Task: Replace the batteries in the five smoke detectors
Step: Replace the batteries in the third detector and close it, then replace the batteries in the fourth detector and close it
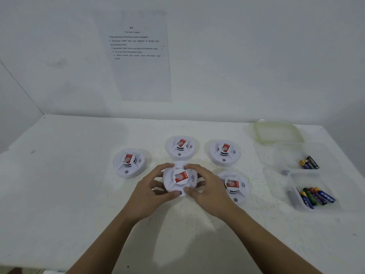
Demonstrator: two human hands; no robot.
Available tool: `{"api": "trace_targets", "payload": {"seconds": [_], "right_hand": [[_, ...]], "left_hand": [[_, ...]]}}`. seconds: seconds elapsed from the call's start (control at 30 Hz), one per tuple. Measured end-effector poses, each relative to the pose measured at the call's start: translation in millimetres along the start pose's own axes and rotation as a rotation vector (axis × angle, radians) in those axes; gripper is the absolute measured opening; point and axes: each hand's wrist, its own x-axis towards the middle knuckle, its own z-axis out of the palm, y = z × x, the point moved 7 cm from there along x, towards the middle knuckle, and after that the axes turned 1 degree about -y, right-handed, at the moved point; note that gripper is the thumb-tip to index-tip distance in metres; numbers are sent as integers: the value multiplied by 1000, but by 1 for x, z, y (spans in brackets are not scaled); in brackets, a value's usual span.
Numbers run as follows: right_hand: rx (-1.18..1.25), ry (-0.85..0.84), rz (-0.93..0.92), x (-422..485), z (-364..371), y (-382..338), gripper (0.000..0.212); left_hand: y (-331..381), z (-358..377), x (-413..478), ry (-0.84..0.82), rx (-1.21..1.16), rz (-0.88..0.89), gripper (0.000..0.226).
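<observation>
The left hand (152, 191) and right hand (207, 191) both grip one smoke detector (178, 179) by its rim, fingers curled round it, over the table (79, 194). Far right of that smoke detector sit a back tub (286, 155) and a front tub (294, 180). Four closed units ring it: left detector (129, 163), back detector (181, 146), back-right detector (225, 152), right detector (234, 186). The back tub holds a small battery pile (310, 163), the front tub a bigger battery pile (316, 196). Probably some swaps are done; which detectors remain, I cannot tell.
</observation>
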Motion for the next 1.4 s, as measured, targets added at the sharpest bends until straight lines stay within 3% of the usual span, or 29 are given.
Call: {"api": "trace_targets", "payload": {"seconds": [0.17,0.33,0.47,0.6,0.7,0.87,1.0,1.17,1.4], "right_hand": [[-251,28,-11,6,7,3,39],[-312,-80,-9,10,7,-4,41],[-250,4,-18,23,-13,-14,37],[-117,135,79,51,-34,-16,34],[-72,148,157,68,-34,-15,38],[-114,67,245,89,-23,-6,40],[-160,65,274,100,-21,-1,34],[-144,83,291,108,-21,8,36],[172,250,179,97,-42,-1,31]], "left_hand": [[-3,-5,2,42,303,58,64],[-10,-11,9,11,376,64,57],[-2,-17,24,-50,396,35,49],[15,-29,54,39,443,67,39],[23,-27,79,91,455,81,47],[12,-14,115,-37,584,-34,87],[10,-3,128,-91,663,-27,84],[-1,-7,137,-99,570,-43,91],[18,-10,126,-82,391,0,66]]}}
